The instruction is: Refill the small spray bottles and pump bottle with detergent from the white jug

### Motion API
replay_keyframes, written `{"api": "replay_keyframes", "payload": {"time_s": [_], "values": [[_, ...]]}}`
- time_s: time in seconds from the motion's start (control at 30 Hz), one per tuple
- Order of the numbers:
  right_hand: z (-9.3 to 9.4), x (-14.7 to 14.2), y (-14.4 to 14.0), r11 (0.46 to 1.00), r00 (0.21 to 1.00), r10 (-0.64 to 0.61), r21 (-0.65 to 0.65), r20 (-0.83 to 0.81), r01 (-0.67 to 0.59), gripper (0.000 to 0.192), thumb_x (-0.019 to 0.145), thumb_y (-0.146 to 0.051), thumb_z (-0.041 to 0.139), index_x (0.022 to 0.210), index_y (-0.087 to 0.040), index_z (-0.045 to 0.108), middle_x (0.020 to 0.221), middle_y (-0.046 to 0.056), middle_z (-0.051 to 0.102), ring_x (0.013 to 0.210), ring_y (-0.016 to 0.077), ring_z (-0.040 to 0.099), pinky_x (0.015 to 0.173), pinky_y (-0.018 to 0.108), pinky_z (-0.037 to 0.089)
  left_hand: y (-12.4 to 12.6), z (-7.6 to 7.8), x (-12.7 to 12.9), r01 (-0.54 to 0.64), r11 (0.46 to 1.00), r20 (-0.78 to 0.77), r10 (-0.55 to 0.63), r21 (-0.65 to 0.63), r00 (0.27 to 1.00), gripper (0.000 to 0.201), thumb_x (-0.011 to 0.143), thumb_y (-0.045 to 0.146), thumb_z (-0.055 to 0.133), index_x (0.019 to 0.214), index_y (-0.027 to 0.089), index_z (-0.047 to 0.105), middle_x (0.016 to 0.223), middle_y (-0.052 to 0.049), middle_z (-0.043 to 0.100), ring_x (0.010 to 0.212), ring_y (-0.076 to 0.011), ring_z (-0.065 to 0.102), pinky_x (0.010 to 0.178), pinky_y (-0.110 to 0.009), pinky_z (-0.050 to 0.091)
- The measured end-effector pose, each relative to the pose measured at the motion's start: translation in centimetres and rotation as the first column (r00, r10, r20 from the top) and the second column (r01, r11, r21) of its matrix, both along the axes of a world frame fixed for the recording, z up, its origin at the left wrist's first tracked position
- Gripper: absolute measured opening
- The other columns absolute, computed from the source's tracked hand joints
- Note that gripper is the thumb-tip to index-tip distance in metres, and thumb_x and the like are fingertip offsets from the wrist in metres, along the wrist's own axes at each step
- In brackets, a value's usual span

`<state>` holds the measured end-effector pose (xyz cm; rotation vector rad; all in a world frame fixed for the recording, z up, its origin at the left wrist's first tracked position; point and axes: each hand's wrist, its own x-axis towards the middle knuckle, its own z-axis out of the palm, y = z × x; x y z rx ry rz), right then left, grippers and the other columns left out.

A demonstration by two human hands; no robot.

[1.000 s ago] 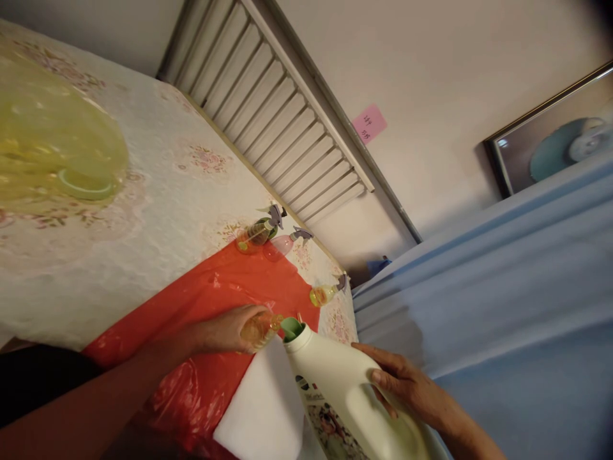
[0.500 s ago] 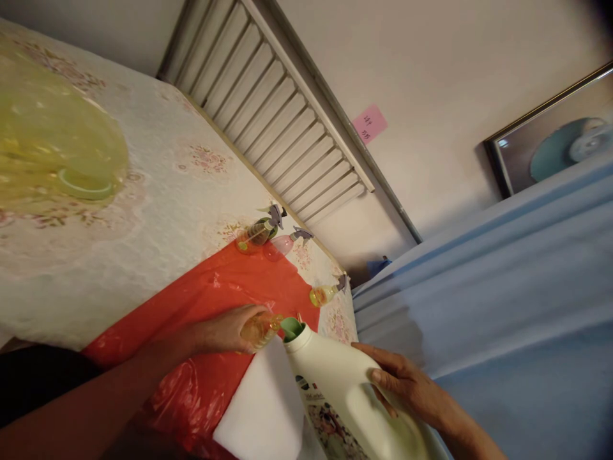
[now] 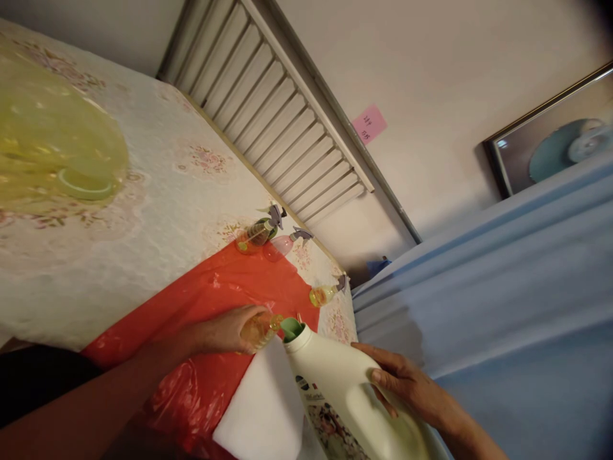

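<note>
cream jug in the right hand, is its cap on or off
Off: the cream jug is uncapped, its green spout showing bare at the neck.

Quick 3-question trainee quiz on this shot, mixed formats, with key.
1. Which hand holds the small bottle of amber liquid?
2. True or false: the plastic sheet on the floral cloth is blue.
3. Fill in: the right hand grips a large, pale ___.

Key:
1. The left hand.
2. False; it is red.
3. Jug.
</note>
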<state>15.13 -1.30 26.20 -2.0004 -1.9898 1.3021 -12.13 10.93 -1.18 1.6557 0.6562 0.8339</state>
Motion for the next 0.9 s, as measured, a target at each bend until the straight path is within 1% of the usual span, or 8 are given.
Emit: {"api": "replay_keyframes", "payload": {"time_s": [0.1, 0.2, 0.33, 0.4, 0.53, 0.67, 0.77, 0.9], "values": [[0.0, 0.1, 0.0, 1.000, 1.000, 0.004, 0.002, -0.016, -0.004, 0.061, 0.095, -0.059, 0.056, 0.142, -0.019, 0.057, 0.083, 0.003, 0.067, 0.049, 0.0068, 0.042, 0.050, 0.022, 0.035, 0.1, -0.3, 0.1, -0.012, 1.000, -0.015, 0.012, 0.011, 1.000, 0.081, 0.065, 0.039, 0.080, 0.140, 0.024, 0.052, 0.147, -0.009, 0.057, 0.136, -0.0338, 0.052, 0.113, -0.040, 0.043], [-0.1, 0.2, 0.1, 1.000, 1.000, 0.003, -0.002, -0.023, -0.003, 0.061, 0.095, -0.059, 0.056, 0.142, -0.019, 0.057, 0.086, 0.004, 0.067, 0.049, 0.0069, 0.042, 0.050, 0.022, 0.035, 0.1, -0.5, 0.2, 0.011, 1.000, 0.004, -0.011, -0.006, 1.000, 0.080, 0.067, 0.040, 0.081, 0.140, 0.023, 0.051, 0.145, -0.008, 0.059, 0.134, -0.0322, 0.055, 0.112, -0.038, 0.044], [0.0, 0.0, 0.2, 1.000, 1.000, 0.010, 0.000, -0.017, -0.010, 0.061, 0.095, -0.058, 0.056, 0.142, -0.019, 0.057, 0.078, 0.001, 0.064, 0.048, 0.0072, 0.041, 0.050, 0.022, 0.034, 0.0, -0.5, 0.2, 0.007, 1.000, 0.016, -0.007, 0.004, 1.000, 0.079, 0.069, 0.041, 0.080, 0.140, 0.023, 0.051, 0.147, -0.007, 0.058, 0.135, -0.0329, 0.054, 0.109, -0.036, 0.046], [0.0, -0.1, 0.2, 1.000, 1.000, 0.011, -0.002, -0.012, -0.011, 0.062, 0.095, -0.059, 0.056, 0.142, -0.019, 0.056, 0.078, 0.001, 0.064, 0.048, 0.0073, 0.041, 0.050, 0.023, 0.034, 0.0, -0.3, 0.1, 0.002, 1.000, 0.000, -0.002, 0.019, 1.000, 0.078, 0.069, 0.040, 0.079, 0.140, 0.023, 0.052, 0.146, -0.007, 0.058, 0.135, -0.0331, 0.053, 0.109, -0.036, 0.047], [0.1, -0.2, 0.2, 1.000, 1.000, 0.007, 0.001, 0.007, -0.007, 0.064, 0.094, -0.061, 0.056, 0.142, -0.017, 0.056, 0.081, 0.003, 0.065, 0.049, 0.0077, 0.041, 0.051, 0.024, 0.035, -0.1, 0.3, -0.1, -0.004, 0.999, -0.031, 0.005, 0.032, 1.000, 0.078, 0.068, 0.041, 0.079, 0.139, 0.022, 0.052, 0.144, -0.007, 0.060, 0.133, -0.0323, 0.055, 0.110, -0.037, 0.045], [0.1, -0.1, 0.1, 1.000, 1.000, 0.000, -0.006, 0.005, 0.000, 0.064, 0.094, -0.060, 0.056, 0.143, -0.017, 0.056, 0.081, 0.003, 0.065, 0.049, 0.0080, 0.042, 0.051, 0.024, 0.035, -0.1, 0.6, -0.2, 0.005, 1.000, -0.036, -0.005, 0.013, 0.999, 0.079, 0.066, 0.040, 0.079, 0.138, 0.023, 0.052, 0.143, -0.008, 0.060, 0.133, -0.0321, 0.055, 0.109, -0.038, 0.046], [0.0, -0.1, 0.2, 1.000, 1.000, -0.014, -0.007, -0.003, 0.014, 0.065, 0.094, -0.060, 0.057, 0.143, -0.018, 0.055, 0.082, 0.004, 0.065, 0.050, 0.0082, 0.042, 0.051, 0.024, 0.035, -0.1, 0.5, -0.1, 0.012, 1.000, -0.024, -0.012, 0.022, 1.000, 0.075, 0.067, 0.040, 0.078, 0.136, 0.024, 0.054, 0.142, -0.007, 0.062, 0.132, -0.0322, 0.056, 0.109, -0.039, 0.046], [0.0, 0.0, 0.2, 1.000, 1.000, -0.014, -0.003, -0.001, 0.014, 0.066, 0.093, -0.061, 0.057, 0.143, -0.018, 0.055, 0.080, 0.003, 0.065, 0.049, 0.0077, 0.041, 0.051, 0.023, 0.035, 0.0, 0.2, 0.0, -0.001, 1.000, -0.024, 0.002, 0.020, 1.000, 0.078, 0.066, 0.041, 0.079, 0.138, 0.025, 0.053, 0.145, -0.007, 0.060, 0.135, -0.0327, 0.054, 0.111, -0.040, 0.044]]}}
